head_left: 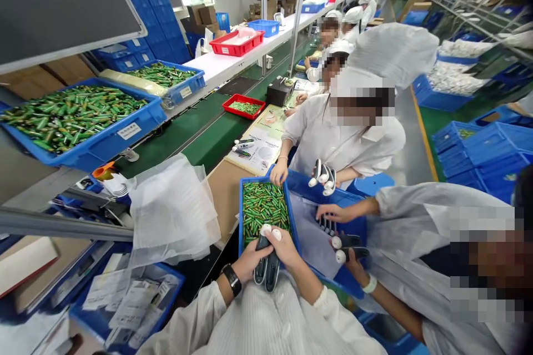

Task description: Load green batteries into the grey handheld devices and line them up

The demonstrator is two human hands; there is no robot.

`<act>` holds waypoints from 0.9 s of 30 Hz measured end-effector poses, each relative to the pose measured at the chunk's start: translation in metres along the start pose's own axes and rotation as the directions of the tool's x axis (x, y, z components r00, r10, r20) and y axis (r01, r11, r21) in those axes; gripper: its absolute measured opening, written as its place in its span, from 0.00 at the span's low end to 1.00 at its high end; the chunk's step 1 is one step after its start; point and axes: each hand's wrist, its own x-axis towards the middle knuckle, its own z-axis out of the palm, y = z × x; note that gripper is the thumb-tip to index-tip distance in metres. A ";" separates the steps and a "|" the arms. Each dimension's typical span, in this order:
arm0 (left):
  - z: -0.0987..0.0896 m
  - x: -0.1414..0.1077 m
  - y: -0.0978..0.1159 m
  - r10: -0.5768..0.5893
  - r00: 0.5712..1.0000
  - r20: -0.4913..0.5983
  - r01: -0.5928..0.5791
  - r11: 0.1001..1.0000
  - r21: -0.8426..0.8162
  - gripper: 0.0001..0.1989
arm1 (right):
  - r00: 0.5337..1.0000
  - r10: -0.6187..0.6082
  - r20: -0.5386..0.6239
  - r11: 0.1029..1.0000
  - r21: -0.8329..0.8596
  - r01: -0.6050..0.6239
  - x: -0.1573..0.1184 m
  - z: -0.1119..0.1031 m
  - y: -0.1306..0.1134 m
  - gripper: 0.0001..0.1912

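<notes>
Close to my body, my left hand (249, 259) is wrapped round a dark handheld device (261, 266) with a white tip. Against it, my right hand (287, 247) grips a second dark device (272, 270), also white-tipped. The two devices lie side by side, nearly touching. Just beyond my hands is a blue bin (241, 205) filled with green batteries (264, 202). A co-worker's hand rests on the bin's far right corner.
Right of the bin, a larger blue crate (350, 194) holds a translucent sheet (312, 233); co-workers reach over it with similar devices. White sheets (170, 211) stand at left. Beyond are a red tray (244, 114) and a large blue bin (141, 116).
</notes>
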 end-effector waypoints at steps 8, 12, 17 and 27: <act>0.003 0.010 0.028 -0.176 0.957 0.229 0.176 0.984 0.022 0.22 | 0.995 -0.030 0.095 0.998 -0.046 0.035 -0.017 -0.010 -0.004 0.22; 0.003 0.017 0.033 -0.101 0.963 0.248 0.081 0.992 0.092 0.24 | 0.996 -0.032 0.080 0.998 -0.052 0.036 -0.012 -0.001 -0.004 0.22; -0.034 0.015 0.044 -0.029 0.985 0.168 0.012 0.994 0.105 0.24 | 0.995 0.087 0.042 0.996 -0.038 -0.085 0.015 0.017 0.014 0.36; -0.114 0.057 0.086 0.155 0.891 -0.427 -0.188 0.981 -0.038 0.27 | 0.939 0.090 -0.333 0.532 -0.780 -0.328 0.106 0.032 0.022 0.19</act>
